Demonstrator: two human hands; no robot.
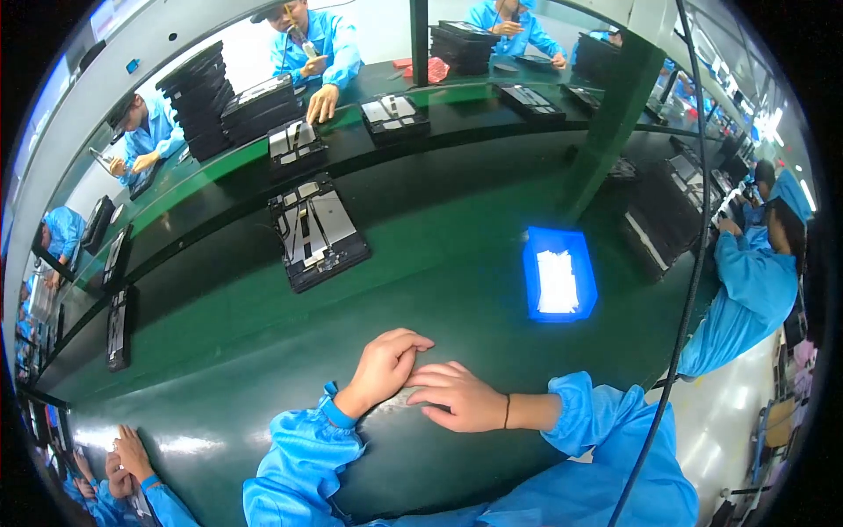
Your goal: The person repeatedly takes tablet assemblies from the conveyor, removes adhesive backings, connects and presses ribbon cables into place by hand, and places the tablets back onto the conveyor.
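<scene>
My left hand point(386, 364) and my right hand point(459, 398) rest together on the green tabletop point(439, 299) in front of me. The fingers of my left hand point right, loosely bent, and I see nothing held in them. My right hand lies just beside it, its fingertips meeting the left hand, with fingers apart and no object in its grasp. Below the hands a pale shine lies on the table; I cannot tell what it is. Beyond them sits a flat black electronic device point(318, 230) with its inner silver plates and boards exposed. To the right stands a blue bin point(562, 303) holding white pieces.
Similar opened devices point(393, 117) line the black belt point(342, 149) across the far side. A green post point(619, 119) rises at the right. A black cable point(694, 290) hangs down at right. Co-workers in blue sit around, one person's hand point(325, 104) touching a device on the belt.
</scene>
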